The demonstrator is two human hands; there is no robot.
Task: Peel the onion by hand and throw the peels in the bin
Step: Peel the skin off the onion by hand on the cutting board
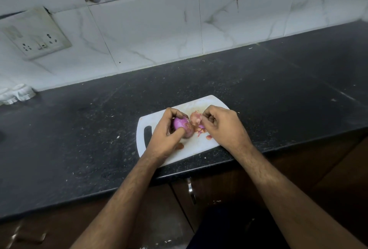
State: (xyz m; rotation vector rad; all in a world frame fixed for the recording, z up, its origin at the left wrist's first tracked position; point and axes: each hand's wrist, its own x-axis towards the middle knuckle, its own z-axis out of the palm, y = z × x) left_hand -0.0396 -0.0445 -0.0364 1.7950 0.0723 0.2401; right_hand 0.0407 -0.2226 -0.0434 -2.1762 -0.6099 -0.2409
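A purple onion (180,124), partly bare of skin, sits in my left hand (166,139), whose fingers and thumb curl round it just above the white cutting board (199,145). My right hand (223,125) pinches a pinkish piece of peel (195,119) right beside the onion. Loose peel scraps (208,137) lie on the board under and between my hands. No bin is in view.
The board lies on a dark stone counter (79,139) near its front edge. A tiled wall with a switch socket (35,35) rises behind. A white object (18,94) stands at the far left. Brown cabinet doors with a metal handle (191,191) are below.
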